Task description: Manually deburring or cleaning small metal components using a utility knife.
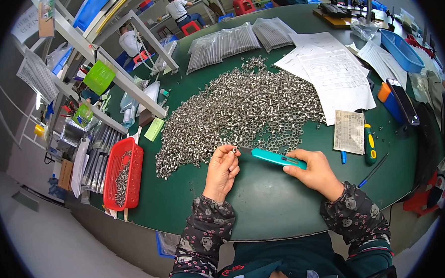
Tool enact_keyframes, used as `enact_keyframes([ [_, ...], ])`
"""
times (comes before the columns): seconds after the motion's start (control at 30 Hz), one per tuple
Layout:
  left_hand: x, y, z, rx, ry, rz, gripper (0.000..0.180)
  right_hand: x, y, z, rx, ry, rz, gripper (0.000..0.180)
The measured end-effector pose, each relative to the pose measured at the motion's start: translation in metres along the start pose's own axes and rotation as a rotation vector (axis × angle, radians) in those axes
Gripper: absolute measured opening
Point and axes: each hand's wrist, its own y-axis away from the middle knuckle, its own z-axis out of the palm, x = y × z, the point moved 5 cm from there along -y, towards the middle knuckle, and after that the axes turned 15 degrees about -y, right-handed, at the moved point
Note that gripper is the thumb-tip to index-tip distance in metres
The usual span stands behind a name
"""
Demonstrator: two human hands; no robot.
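In my right hand (311, 171) is a teal utility knife (275, 157), its dark blade pointing left. My left hand (222, 171) pinches a small metal ring (234, 150) between thumb and fingertips, and the blade's tip is right beside it. Whether blade and ring touch is too small to tell. Just beyond both hands spreads a large heap of small shiny metal rings (246, 105) on the green table (265, 206). Patterned sleeves cover both forearms.
A red basket (138, 165) with small metal parts stands at the left edge. Bagged metal rods (238, 41) lie behind the heap. Papers (329, 79), a printed card (349, 131), a yellow-green screwdriver (370, 145), a pen (374, 170) and a phone (402, 101) are on the right.
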Motion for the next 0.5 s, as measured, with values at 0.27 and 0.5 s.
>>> enact_keyframes([
  [0.27, 0.001, 0.001, 0.003, -0.007, -0.016, 0.032, 0.01, 0.01, 0.001, 0.008, -0.119, -0.067, 0.113, 0.029],
  [0.5, 0.0, 0.001, 0.005, -0.019, -0.019, 0.061, 0.009, 0.01, 0.003, 0.01, -0.126, -0.09, 0.126, 0.028],
])
